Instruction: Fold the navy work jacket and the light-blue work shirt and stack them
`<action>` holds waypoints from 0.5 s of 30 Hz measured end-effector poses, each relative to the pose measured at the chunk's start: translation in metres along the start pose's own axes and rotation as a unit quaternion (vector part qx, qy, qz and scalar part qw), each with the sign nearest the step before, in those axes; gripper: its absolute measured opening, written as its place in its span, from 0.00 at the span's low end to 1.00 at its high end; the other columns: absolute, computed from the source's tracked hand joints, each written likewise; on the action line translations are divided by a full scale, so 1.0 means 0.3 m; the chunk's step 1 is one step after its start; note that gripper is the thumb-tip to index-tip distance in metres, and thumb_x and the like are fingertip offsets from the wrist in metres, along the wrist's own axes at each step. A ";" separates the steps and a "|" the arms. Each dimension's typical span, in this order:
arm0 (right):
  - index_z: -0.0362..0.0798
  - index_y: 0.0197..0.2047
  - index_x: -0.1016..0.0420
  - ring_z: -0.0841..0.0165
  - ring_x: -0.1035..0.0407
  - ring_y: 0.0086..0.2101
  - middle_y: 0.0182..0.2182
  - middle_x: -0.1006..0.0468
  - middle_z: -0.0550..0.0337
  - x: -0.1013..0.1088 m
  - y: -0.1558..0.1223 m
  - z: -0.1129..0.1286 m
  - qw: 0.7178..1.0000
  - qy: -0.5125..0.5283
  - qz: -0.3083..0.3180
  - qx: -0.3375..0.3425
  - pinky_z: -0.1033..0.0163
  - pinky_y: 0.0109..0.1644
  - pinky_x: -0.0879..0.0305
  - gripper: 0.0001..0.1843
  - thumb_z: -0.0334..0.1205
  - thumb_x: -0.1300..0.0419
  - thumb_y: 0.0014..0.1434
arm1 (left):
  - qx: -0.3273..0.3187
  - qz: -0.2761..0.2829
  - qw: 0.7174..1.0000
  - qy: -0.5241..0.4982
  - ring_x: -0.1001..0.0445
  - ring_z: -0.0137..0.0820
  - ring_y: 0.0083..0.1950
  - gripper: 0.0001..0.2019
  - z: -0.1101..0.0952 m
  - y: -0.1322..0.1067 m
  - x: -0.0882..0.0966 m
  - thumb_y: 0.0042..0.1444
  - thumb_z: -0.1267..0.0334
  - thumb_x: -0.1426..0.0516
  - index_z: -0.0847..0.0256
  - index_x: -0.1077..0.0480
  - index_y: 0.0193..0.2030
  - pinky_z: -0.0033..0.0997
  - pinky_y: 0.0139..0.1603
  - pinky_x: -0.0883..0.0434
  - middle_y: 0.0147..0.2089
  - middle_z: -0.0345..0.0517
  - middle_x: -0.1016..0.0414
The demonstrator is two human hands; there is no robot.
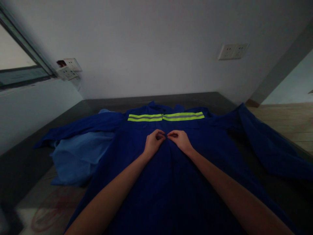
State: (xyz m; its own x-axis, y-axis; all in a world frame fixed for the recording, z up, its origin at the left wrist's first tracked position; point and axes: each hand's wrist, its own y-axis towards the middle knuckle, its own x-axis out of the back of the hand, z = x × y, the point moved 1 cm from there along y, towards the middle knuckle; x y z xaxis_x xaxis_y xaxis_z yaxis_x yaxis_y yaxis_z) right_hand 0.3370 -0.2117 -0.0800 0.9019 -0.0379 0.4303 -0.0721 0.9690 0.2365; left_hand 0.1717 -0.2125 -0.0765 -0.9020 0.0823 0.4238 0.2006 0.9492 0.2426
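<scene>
Jacket [156, 186] lies on worktop [210, 98], front seam [172, 166] running fore-aft between left hand [154, 141] and right hand [181, 139], both equally near, each grip pinching jacket at the seam.

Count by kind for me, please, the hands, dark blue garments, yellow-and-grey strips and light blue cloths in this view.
Hands: 2, the left hand and the right hand
Dark blue garment: 1
Yellow-and-grey strips: 2, the left strip and the right strip
Light blue cloth: 1
Total: 6
</scene>
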 end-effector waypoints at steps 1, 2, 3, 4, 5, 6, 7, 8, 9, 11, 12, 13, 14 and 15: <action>0.47 0.30 0.21 0.66 0.24 0.30 0.28 0.19 0.58 -0.001 0.000 0.001 1.000 -0.004 0.002 0.002 0.63 0.38 0.29 0.05 0.29 0.37 0.49 | -0.005 0.001 1.000 0.005 0.23 0.30 0.36 0.10 -0.002 -0.001 0.000 0.50 0.71 0.40 0.58 0.30 0.39 0.27 0.39 0.31 0.32 0.38 0.22; 0.46 0.30 0.21 0.66 0.24 0.30 0.28 0.19 0.58 -0.003 0.001 0.003 1.000 -0.010 0.004 0.005 0.63 0.38 0.30 0.05 0.29 0.37 0.49 | -0.011 0.002 1.000 0.010 0.23 0.29 0.36 0.10 -0.004 -0.003 -0.001 0.50 0.72 0.41 0.58 0.31 0.39 0.26 0.39 0.31 0.32 0.38 0.22; 0.46 0.31 0.21 0.67 0.25 0.30 0.28 0.19 0.58 -0.005 0.001 0.005 1.000 -0.019 0.005 0.010 0.63 0.38 0.30 0.05 0.29 0.37 0.49 | -0.015 0.002 1.000 0.014 0.23 0.29 0.36 0.11 -0.006 -0.005 -0.001 0.50 0.73 0.41 0.58 0.31 0.40 0.26 0.39 0.31 0.32 0.37 0.22; 0.46 0.31 0.21 0.67 0.25 0.30 0.29 0.19 0.58 -0.007 0.001 0.008 0.999 -0.029 0.006 0.017 0.64 0.38 0.30 0.05 0.29 0.38 0.50 | -0.017 0.002 1.000 0.019 0.23 0.28 0.36 0.11 -0.008 -0.007 -0.001 0.50 0.74 0.42 0.58 0.32 0.40 0.26 0.39 0.31 0.32 0.37 0.23; 0.46 0.31 0.21 0.67 0.26 0.30 0.29 0.19 0.58 -0.009 0.002 0.011 0.999 -0.041 0.005 0.027 0.64 0.38 0.31 0.06 0.29 0.38 0.50 | -0.016 0.002 1.000 0.024 0.23 0.28 0.36 0.12 -0.009 -0.009 -0.001 0.50 0.74 0.42 0.57 0.32 0.40 0.25 0.39 0.31 0.32 0.36 0.23; 0.46 0.31 0.21 0.68 0.26 0.30 0.30 0.20 0.58 -0.011 0.002 0.014 0.998 -0.053 0.005 0.039 0.64 0.38 0.32 0.06 0.29 0.38 0.50 | -0.013 0.001 0.999 0.029 0.23 0.28 0.36 0.13 -0.009 -0.010 -0.002 0.49 0.75 0.43 0.57 0.33 0.41 0.25 0.39 0.31 0.32 0.35 0.23; 0.46 0.32 0.21 0.68 0.27 0.30 0.30 0.20 0.58 -0.013 0.002 0.017 0.997 -0.065 0.004 0.050 0.64 0.37 0.32 0.06 0.28 0.38 0.50 | -0.010 0.001 0.999 0.034 0.23 0.28 0.36 0.13 -0.009 -0.012 -0.002 0.49 0.75 0.43 0.56 0.33 0.41 0.25 0.39 0.31 0.32 0.35 0.23; 0.46 0.32 0.21 0.69 0.27 0.30 0.31 0.21 0.58 -0.014 0.001 0.020 0.995 -0.077 0.004 0.062 0.64 0.37 0.33 0.06 0.28 0.38 0.50 | -0.009 0.000 0.999 0.037 0.23 0.28 0.36 0.14 -0.008 -0.013 -0.002 0.49 0.75 0.43 0.56 0.33 0.42 0.25 0.39 0.31 0.32 0.35 0.23; 0.47 0.32 0.22 0.69 0.28 0.30 0.31 0.21 0.59 -0.016 0.001 0.022 0.993 -0.089 0.006 0.071 0.64 0.37 0.33 0.07 0.27 0.38 0.50 | -0.010 0.000 0.999 0.041 0.23 0.28 0.37 0.15 -0.008 -0.013 -0.002 0.49 0.75 0.43 0.56 0.33 0.42 0.25 0.39 0.31 0.32 0.35 0.23; 0.47 0.33 0.23 0.69 0.29 0.30 0.31 0.23 0.59 -0.018 -0.001 0.029 0.990 -0.115 0.011 0.084 0.64 0.38 0.34 0.07 0.27 0.38 0.51 | -0.012 -0.001 0.999 0.047 0.23 0.28 0.36 0.16 -0.008 -0.014 -0.002 0.48 0.76 0.44 0.56 0.33 0.42 0.24 0.39 0.31 0.33 0.35 0.24; 0.47 0.33 0.23 0.69 0.29 0.31 0.31 0.23 0.59 -0.018 -0.003 0.033 0.988 -0.129 0.014 0.089 0.64 0.38 0.34 0.07 0.26 0.38 0.51 | -0.014 -0.001 0.999 0.049 0.23 0.28 0.36 0.16 -0.009 -0.014 -0.002 0.47 0.76 0.44 0.56 0.33 0.42 0.24 0.39 0.31 0.32 0.35 0.24; 0.47 0.33 0.23 0.69 0.30 0.31 0.31 0.24 0.59 -0.019 -0.006 0.038 0.985 -0.145 0.014 0.094 0.63 0.38 0.35 0.07 0.26 0.38 0.52 | -0.017 -0.002 0.999 0.051 0.23 0.28 0.36 0.16 -0.010 -0.015 -0.002 0.47 0.76 0.44 0.56 0.33 0.42 0.24 0.39 0.31 0.32 0.35 0.24; 0.47 0.33 0.24 0.68 0.30 0.32 0.31 0.24 0.59 -0.019 -0.009 0.043 0.982 -0.161 0.013 0.098 0.63 0.39 0.35 0.07 0.26 0.38 0.52 | -0.020 -0.004 0.999 0.049 0.23 0.28 0.36 0.15 -0.011 -0.015 -0.002 0.47 0.76 0.44 0.56 0.33 0.41 0.24 0.39 0.31 0.32 0.35 0.24; 0.47 0.33 0.24 0.67 0.30 0.33 0.31 0.24 0.59 -0.019 -0.012 0.049 0.979 -0.175 0.011 0.104 0.62 0.40 0.36 0.07 0.26 0.38 0.53 | -0.022 -0.006 0.999 0.045 0.23 0.28 0.36 0.14 -0.012 -0.016 -0.002 0.48 0.75 0.44 0.57 0.33 0.41 0.24 0.39 0.31 0.32 0.35 0.24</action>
State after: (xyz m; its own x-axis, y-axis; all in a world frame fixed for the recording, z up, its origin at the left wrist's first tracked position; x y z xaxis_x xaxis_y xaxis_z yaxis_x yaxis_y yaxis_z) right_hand 0.3258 -0.2186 -0.0706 0.7001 -0.1354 0.7011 -0.2074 0.9010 0.3811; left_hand 0.1726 -0.2182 -0.0746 -0.8666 0.0415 0.4972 0.2087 0.9353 0.2857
